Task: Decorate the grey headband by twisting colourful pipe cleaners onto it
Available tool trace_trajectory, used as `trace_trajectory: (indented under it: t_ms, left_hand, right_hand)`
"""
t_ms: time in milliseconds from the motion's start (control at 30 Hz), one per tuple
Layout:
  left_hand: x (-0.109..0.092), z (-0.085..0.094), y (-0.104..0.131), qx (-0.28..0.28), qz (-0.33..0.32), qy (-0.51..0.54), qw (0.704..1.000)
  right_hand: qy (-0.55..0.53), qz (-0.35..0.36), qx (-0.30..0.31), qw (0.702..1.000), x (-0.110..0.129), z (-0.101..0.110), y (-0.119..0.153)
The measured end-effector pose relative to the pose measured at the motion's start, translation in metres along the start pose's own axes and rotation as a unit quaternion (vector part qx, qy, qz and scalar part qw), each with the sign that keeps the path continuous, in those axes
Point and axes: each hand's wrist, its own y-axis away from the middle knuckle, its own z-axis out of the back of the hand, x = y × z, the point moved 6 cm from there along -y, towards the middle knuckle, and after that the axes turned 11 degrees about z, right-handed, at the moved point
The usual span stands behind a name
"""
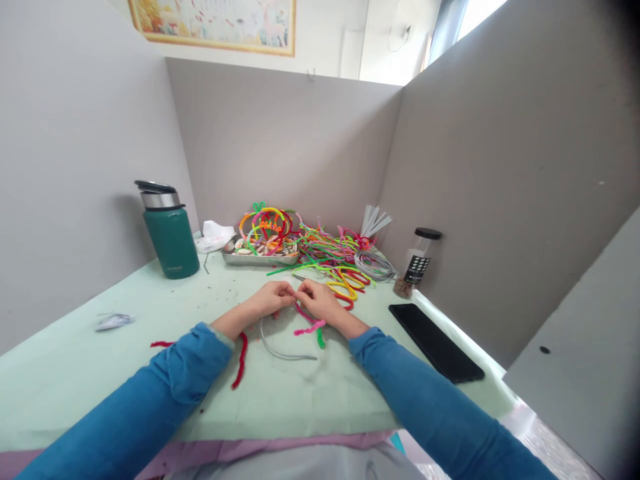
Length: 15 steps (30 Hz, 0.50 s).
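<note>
Brings the left hand (pixel 273 298) and the right hand (pixel 320 301) tip to tip, just over the middle of the pale green table (pixel 280 413). Bends the fingers of both in, with almost no gap between thumb and finger on each side. Seems to pinch the top end of a dark pink fuzzy stick (pixel 303 312) there, but looks too small and blurry to be sure. Runs the long way from the fingertips down toward the body and a bit to the right. Lies nearer to the right hand, just under it. Meets a light pink fuzzy stick (pixel 310 329) at the low end, with a green fuzzy bit (pixel 321 339) just below.

Has a thin grey wire (pixel 300 358) close by too, bending from under the left hand toward the body, then off to the right. Shows a red fuzzy strip (pixel 241 363) near the left sleeve (pixel 193 363), and a big heap of bright fuzzy sticks (pixel 333 247) and a metal tray (pixel 260 260) past the hands.
</note>
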Motion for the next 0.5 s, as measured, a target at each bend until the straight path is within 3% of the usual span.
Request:
trace_trajectory:
  t_ms: [500]
  left_hand:
    - [-0.0017,-0.0003,0.0015,0.002,-0.002,-0.004,1.0]
  right_hand:
    - [0.011,0.006,-0.002,1.0,0.0008,0.0001,-0.0001]
